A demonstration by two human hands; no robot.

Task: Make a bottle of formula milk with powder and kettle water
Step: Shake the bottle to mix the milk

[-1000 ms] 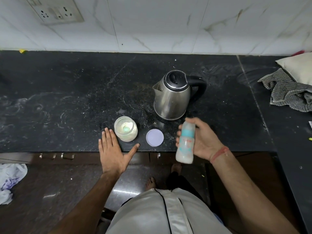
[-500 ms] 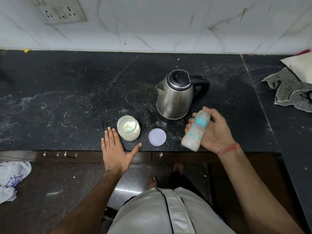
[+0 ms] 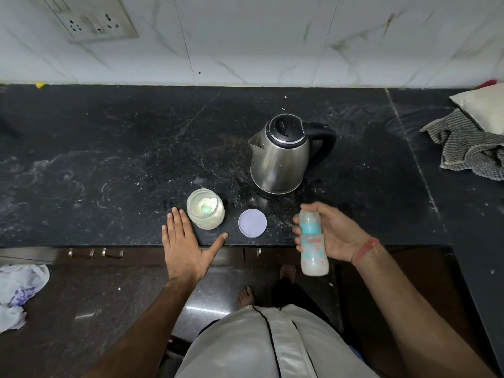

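**Bottle held at the tabletop edge**

While the right hand (image 3: 331,236) grips the milky bottle (image 3: 313,242) over the tabletop (image 3: 109,159) front edge, the left hand (image 3: 185,246) lies flat, fingers straight, on that edge beside the open powder jar (image 3: 206,212). The lid (image 3: 252,223) lies between; the kettle (image 3: 282,155) stands behind, bare room to its left.

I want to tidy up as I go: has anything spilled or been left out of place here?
Yes. White powder is scattered on the black counter around the open powder jar and near the kettle. The jar's lid lies off beside it.
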